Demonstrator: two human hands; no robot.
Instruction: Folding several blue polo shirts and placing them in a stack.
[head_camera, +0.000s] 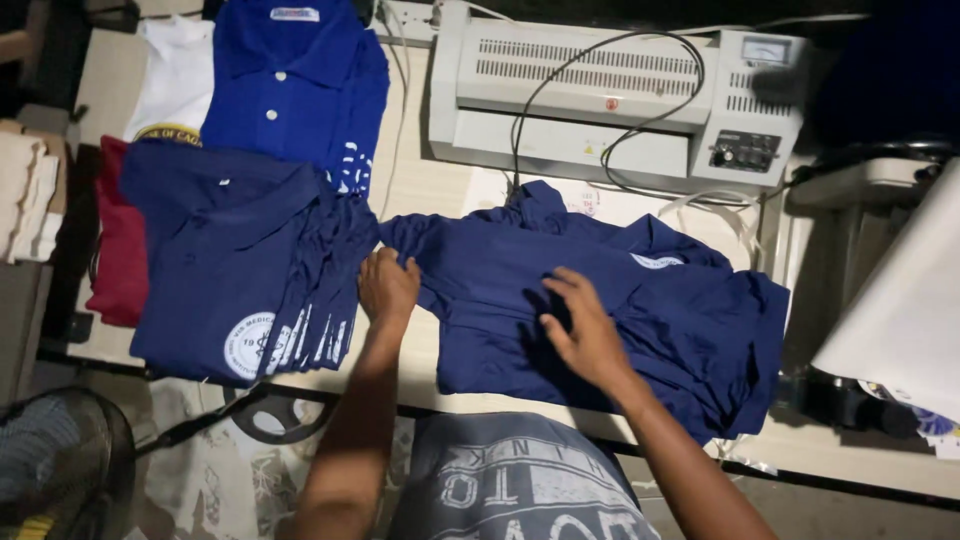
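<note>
Both hands, left (388, 285) and right (585, 330), flat on rumpled navy shirt (690, 320).

The navy polo shirt (620, 300) lies crumpled in front of me on the bench (430, 185), spread roughly flat but full of folds and creases. Its collar bunches up at the far edge, and a round white emblem shows on the chest toward the right. The left part is gathered into a fold, and the right side hangs rumpled near the bench edge.
</note>
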